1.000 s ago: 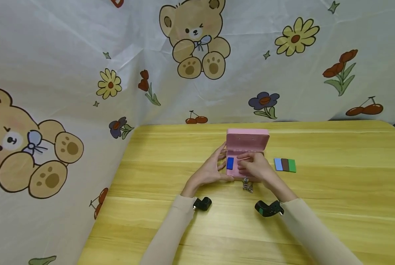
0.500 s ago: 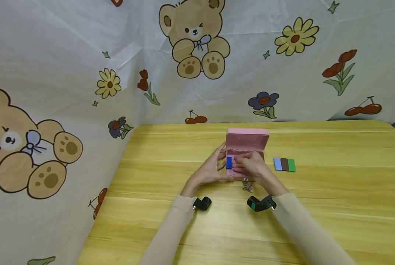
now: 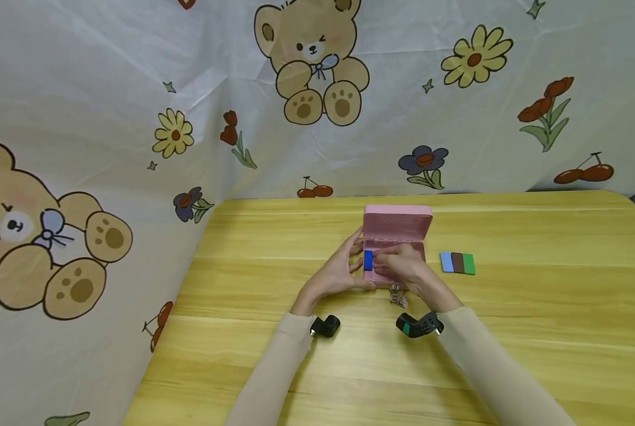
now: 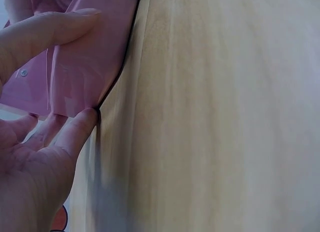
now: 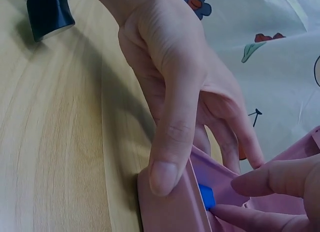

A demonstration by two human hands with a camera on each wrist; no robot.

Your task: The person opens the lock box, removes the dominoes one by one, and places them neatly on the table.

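A pink metal box [image 3: 397,226] stands on the table with its hinged lid raised. My left hand [image 3: 337,273] grips the left end of the box, thumb at the front and fingers around the side, as the left wrist view also shows on the box wall [image 4: 87,66]. Inside, a dark blue block [image 3: 368,260] lies along the left wall. My right hand [image 3: 405,265] reaches into the box; in the right wrist view one extended fingertip touches the blue block [image 5: 206,196]. The right hand hides much of the box floor.
Light blue [image 3: 447,262], brown [image 3: 457,262] and green [image 3: 469,264] blocks lie side by side right of the box. A small metal piece, perhaps a lock with keys, hangs at the box front [image 3: 397,296]. A printed cloth [image 3: 381,154] stands behind the table.
My right hand has moved left inside the box, and the blue block has shifted slightly left against the wall. The left hand keeps its grip on the box.
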